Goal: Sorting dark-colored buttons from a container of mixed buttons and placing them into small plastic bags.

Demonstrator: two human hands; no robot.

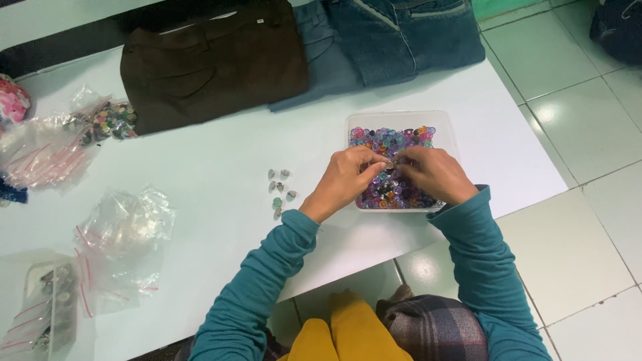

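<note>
— Head view: your left hand and right hand met over the clear tub of coloured buttons on the white table.

— What did you grip?

— Fingertips pinched something tiny between them; too small to make out.

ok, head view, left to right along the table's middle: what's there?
Clear plastic bags → small cluster of loose buttons → left hand → right hand, both hands over the clear tray of colourful buttons.

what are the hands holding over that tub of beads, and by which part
Both the left hand and right hand pinch one small piece between their fingertips above the clear tub of coloured beads. It is too small to tell which part they grip.
</note>
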